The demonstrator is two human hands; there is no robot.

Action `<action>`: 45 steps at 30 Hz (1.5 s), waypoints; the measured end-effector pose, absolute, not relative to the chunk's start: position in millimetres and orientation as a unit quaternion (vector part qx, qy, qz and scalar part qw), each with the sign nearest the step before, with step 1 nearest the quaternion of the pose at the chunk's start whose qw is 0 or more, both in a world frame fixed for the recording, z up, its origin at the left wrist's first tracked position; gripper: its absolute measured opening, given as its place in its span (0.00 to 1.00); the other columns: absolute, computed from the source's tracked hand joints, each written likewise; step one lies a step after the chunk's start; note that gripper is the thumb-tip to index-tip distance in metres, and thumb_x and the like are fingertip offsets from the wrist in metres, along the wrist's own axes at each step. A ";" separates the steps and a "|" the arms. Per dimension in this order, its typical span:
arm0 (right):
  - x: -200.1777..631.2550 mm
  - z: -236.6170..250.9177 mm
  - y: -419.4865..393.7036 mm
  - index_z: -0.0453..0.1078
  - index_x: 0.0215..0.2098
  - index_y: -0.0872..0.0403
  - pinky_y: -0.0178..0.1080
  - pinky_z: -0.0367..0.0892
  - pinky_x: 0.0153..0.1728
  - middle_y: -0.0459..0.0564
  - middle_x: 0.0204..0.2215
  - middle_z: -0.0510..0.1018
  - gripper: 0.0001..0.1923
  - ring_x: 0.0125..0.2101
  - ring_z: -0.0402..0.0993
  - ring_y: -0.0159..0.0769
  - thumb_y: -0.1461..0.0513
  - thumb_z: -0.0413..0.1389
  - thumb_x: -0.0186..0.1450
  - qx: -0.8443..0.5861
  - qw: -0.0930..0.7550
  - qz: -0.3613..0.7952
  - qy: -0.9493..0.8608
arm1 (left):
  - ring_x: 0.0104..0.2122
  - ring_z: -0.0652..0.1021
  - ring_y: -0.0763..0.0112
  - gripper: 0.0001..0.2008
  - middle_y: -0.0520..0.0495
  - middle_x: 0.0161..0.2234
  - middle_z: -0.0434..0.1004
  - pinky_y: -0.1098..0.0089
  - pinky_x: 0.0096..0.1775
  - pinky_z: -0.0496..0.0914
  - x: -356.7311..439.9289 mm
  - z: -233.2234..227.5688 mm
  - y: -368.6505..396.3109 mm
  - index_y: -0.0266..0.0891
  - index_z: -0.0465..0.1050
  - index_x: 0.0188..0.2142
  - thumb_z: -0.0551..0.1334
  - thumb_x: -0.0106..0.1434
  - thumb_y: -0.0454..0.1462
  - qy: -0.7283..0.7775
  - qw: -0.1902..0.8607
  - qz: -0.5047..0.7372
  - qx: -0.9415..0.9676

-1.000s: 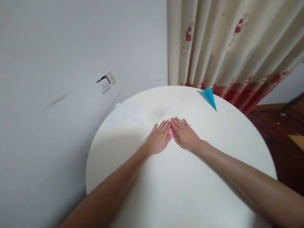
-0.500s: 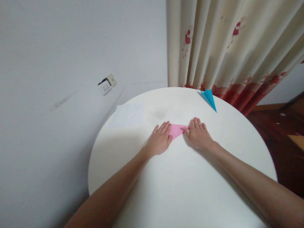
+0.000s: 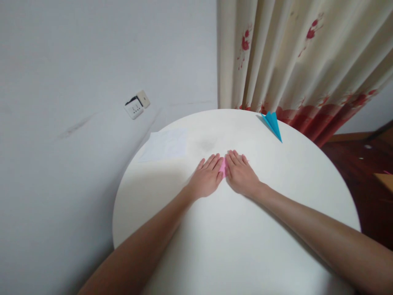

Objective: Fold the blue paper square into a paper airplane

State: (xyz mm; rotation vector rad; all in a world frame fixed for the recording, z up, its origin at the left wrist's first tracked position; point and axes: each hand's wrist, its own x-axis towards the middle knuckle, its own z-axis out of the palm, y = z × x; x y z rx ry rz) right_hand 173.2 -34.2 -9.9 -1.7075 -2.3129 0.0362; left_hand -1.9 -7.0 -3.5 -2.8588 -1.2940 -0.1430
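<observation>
Fingers of left hand (image 3: 206, 179) and right hand (image 3: 240, 175) lie flat and nearly together, pressing the pink paper (image 3: 222, 168), mid-frame on the white table (image 3: 233, 246). Only a sliver shows. Recommended: even downward pressure along the crease, paper held square.

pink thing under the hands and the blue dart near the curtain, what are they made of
Pink piece: looks like thin matte coloured paper; only a flat sliver shows between the left hand and right hand. Blue dart: likely the same sort of paper, with sharp creases, a fine point and no gloss.
</observation>
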 end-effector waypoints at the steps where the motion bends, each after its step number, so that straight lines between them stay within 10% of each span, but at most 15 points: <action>1: 174.4 -11.5 -33.7 0.53 0.70 0.71 0.56 0.46 0.68 0.68 0.71 0.53 0.31 0.71 0.44 0.53 0.61 0.37 0.74 -0.593 0.126 0.014 -0.795 | 0.71 0.52 0.59 0.28 0.40 0.72 0.47 0.50 0.68 0.51 -2.0 -3.4 -6.8 0.35 0.51 0.71 0.42 0.76 0.42 -0.412 -0.001 -0.045 -0.910; 10: 175.4 -9.8 -34.3 0.51 0.71 0.67 0.55 0.45 0.68 0.66 0.71 0.51 0.32 0.71 0.44 0.52 0.56 0.36 0.76 -0.594 0.106 0.023 -0.797 | 0.71 0.51 0.51 0.27 0.47 0.73 0.48 0.43 0.67 0.50 -3.2 1.4 -8.9 0.45 0.53 0.71 0.45 0.76 0.45 -0.455 -0.016 -0.040 -0.889; 45: 203.8 -5.1 -23.1 0.55 0.71 0.61 0.56 0.49 0.68 0.63 0.71 0.53 0.30 0.71 0.46 0.48 0.54 0.39 0.76 -0.518 0.121 0.096 -0.841 | 0.72 0.48 0.52 0.40 0.34 0.73 0.44 0.47 0.68 0.48 -7.8 1.5 -2.4 0.33 0.49 0.71 0.52 0.71 0.56 -0.437 -0.064 -0.057 -0.895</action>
